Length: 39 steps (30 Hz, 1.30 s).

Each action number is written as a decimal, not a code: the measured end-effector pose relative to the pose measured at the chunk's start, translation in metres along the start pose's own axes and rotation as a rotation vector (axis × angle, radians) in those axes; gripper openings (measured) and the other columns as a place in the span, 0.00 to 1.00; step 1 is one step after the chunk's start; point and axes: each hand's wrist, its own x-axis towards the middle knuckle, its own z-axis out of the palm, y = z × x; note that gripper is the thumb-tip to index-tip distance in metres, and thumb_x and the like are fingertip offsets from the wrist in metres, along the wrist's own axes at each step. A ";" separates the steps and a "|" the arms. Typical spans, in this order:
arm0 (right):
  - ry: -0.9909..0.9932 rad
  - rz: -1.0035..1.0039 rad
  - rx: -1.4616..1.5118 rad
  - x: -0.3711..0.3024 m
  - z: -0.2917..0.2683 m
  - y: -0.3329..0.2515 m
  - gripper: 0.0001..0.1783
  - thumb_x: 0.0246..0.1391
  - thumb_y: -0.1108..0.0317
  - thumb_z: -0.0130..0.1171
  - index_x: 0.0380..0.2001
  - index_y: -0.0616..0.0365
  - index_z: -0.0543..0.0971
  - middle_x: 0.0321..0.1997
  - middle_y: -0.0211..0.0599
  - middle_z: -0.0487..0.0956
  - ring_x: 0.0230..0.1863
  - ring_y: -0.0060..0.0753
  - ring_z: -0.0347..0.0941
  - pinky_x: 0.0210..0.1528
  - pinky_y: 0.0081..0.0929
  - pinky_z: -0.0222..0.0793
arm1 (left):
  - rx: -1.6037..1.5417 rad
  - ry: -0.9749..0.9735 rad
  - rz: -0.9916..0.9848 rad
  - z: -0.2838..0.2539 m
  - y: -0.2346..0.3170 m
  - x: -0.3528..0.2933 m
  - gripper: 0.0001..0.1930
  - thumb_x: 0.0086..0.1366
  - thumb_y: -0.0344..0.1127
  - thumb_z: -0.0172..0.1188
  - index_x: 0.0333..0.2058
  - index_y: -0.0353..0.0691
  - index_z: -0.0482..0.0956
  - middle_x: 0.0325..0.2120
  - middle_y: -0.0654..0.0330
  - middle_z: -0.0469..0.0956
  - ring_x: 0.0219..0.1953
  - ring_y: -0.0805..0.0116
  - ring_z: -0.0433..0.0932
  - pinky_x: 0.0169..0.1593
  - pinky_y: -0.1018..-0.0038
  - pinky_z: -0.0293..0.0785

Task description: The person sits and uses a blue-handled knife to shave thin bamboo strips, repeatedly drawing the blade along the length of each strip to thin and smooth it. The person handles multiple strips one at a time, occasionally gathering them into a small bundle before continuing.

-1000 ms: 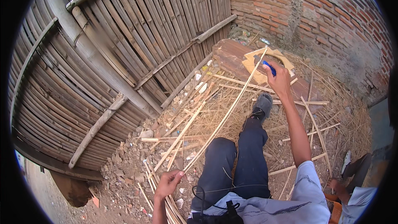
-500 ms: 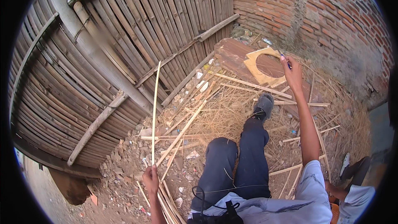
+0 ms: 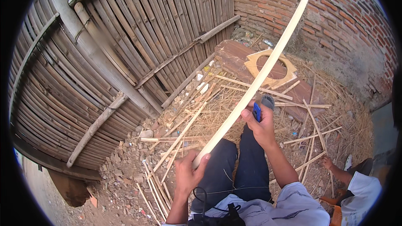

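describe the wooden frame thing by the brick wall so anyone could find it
Start at the red brick wall and drop to the brown board lying at its foot. On that board lies a flat pale wooden frame with a round hole, unlike the thin straight bamboo strips scattered around.

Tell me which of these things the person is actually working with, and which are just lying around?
In use:
- long bamboo strip, held at its near end by the left hand
- blue-handled tool, gripped in the right hand against the strip

Lying about:
- loose bamboo slats on the ground
- wooden frame with a round hole
- rubble by the bamboo fence
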 end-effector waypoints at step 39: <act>-0.170 -0.611 -0.825 -0.046 0.003 0.005 0.17 0.59 0.56 0.73 0.42 0.57 0.86 0.29 0.35 0.84 0.24 0.38 0.83 0.25 0.32 0.76 | -0.084 -0.187 0.065 0.009 0.074 0.015 0.17 0.78 0.42 0.63 0.53 0.33 0.80 0.27 0.42 0.83 0.29 0.41 0.85 0.33 0.57 0.77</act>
